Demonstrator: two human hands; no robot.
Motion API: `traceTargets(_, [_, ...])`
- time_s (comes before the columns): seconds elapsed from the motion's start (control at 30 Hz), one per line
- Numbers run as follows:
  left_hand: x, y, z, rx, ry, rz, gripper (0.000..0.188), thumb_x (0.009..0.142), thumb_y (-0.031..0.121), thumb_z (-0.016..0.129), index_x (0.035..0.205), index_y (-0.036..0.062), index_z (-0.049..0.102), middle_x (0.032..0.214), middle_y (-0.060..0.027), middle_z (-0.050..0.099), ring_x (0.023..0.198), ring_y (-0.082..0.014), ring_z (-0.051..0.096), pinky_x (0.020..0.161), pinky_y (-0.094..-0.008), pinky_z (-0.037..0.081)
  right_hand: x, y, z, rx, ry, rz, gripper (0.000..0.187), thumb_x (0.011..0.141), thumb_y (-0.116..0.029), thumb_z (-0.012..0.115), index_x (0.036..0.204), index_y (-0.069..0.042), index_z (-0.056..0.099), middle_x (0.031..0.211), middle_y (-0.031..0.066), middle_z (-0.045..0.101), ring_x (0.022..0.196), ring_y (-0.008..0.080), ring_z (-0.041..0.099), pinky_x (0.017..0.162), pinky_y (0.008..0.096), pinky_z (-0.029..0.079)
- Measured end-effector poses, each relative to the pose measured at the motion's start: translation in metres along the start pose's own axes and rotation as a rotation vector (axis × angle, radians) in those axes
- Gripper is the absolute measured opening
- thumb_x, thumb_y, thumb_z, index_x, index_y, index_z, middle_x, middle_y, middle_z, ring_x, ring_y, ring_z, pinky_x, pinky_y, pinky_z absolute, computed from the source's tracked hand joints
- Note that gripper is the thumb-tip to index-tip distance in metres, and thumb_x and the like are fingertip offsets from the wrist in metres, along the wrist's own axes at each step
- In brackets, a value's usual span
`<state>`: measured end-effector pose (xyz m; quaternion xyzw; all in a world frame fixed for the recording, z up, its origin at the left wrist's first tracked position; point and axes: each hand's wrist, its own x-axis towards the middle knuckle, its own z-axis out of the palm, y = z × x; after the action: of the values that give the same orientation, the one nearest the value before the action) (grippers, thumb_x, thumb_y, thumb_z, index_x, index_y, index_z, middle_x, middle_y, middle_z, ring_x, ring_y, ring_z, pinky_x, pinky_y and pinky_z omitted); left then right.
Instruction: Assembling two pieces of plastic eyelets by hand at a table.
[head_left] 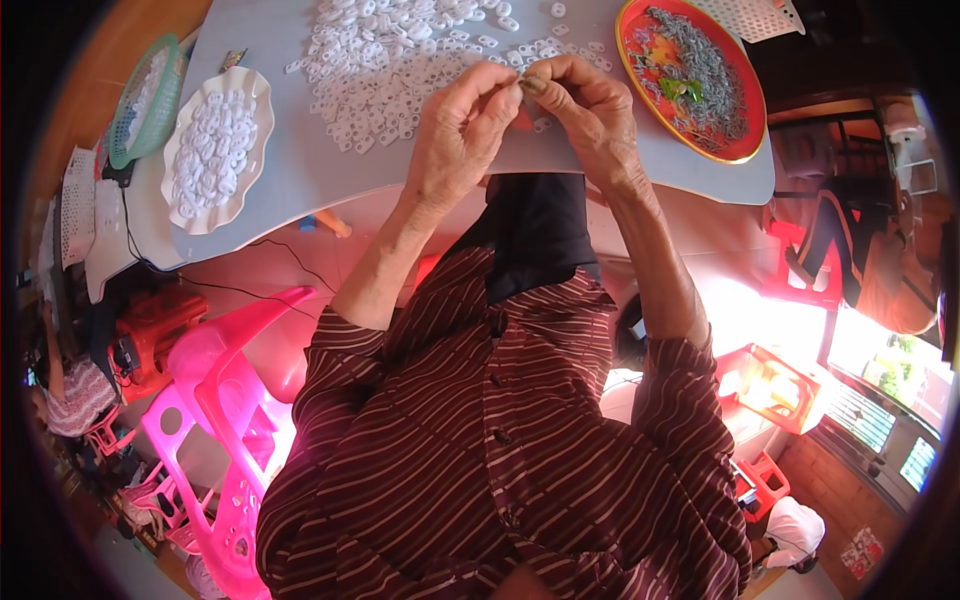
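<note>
My left hand (pixel 465 128) and my right hand (pixel 592 118) meet above the near edge of the grey table (pixel 295 180). Thumbs and forefingers are pinched together, tip against tip. Whatever lies between them is too small and too covered to name. Just beyond my hands spreads a heap of small white plastic pieces (pixel 375 85) with holes in them. To the right, a red round tray (pixel 757 118) with a yellow rim holds many small grey parts (pixel 712 75) and a green scrap (pixel 680 91).
A white wavy-edged dish (pixel 262 105) of white pieces sits at the table's left, beside a green basket (pixel 172 95). A white perforated basket (pixel 770 15) stands at the far right. Below left is a pink plastic chair (pixel 215 400); a dark cable (pixel 135 240) hangs nearby.
</note>
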<state>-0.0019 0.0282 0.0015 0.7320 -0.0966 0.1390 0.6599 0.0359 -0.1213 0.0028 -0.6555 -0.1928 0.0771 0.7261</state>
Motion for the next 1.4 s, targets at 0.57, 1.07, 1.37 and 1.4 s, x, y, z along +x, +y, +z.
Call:
traceTargets(0.57, [0.107, -0.022, -0.024, 1.026, -0.485, 0.513, 0.02, 0.076, 0.005, 0.059, 0.096, 0.0026, 0.055, 0.085, -0.0149, 0.055, 0.092, -0.0319, 0.051, 0.082, -0.0392, 0.042, 0.0, 0.007, -0.003, 0.065, 0.124, -0.031, 0.015, 0.087, -0.014, 0.06, 0.09, 0.0, 0.06, 0.076, 0.0011, 0.06, 0.065, 0.0052, 0.052, 0.06, 0.0203, 0.045])
traceTargets(1.07, [0.029, 0.001, -0.006, 0.061, -0.107, -0.037, 0.018, 0.081, 0.008, 0.055, 0.097, 0.0005, 0.058, 0.068, -0.0046, 0.061, 0.058, -0.0129, 0.056, 0.053, -0.0285, 0.044, -0.001, 0.002, 0.001, 0.22, 0.109, -0.099, 0.014, 0.089, -0.014, 0.058, 0.093, -0.001, 0.061, 0.082, 0.0007, 0.061, 0.072, 0.0057, 0.053, 0.067, 0.0203, 0.045])
traceTargets(1.37, [0.027, 0.002, -0.011, 0.248, -0.1, 0.056, 0.014, 0.086, 0.012, 0.051, 0.093, 0.0008, 0.056, 0.069, -0.0116, 0.061, 0.061, -0.0216, 0.059, 0.057, -0.0296, 0.045, -0.003, 0.003, 0.002, 0.086, 0.123, -0.131, 0.013, 0.089, -0.011, 0.058, 0.094, 0.001, 0.06, 0.08, 0.0003, 0.061, 0.073, 0.0055, 0.054, 0.067, 0.0202, 0.046])
traceTargets(1.4, [0.027, 0.002, -0.012, 0.157, -0.091, -0.03, 0.015, 0.087, 0.014, 0.051, 0.093, 0.0008, 0.056, 0.069, -0.0076, 0.063, 0.062, -0.0161, 0.06, 0.058, -0.0273, 0.045, -0.004, 0.005, 0.0, 0.078, 0.161, -0.112, 0.013, 0.089, -0.01, 0.059, 0.093, 0.001, 0.061, 0.079, 0.0, 0.061, 0.071, 0.0055, 0.054, 0.066, 0.0197, 0.046])
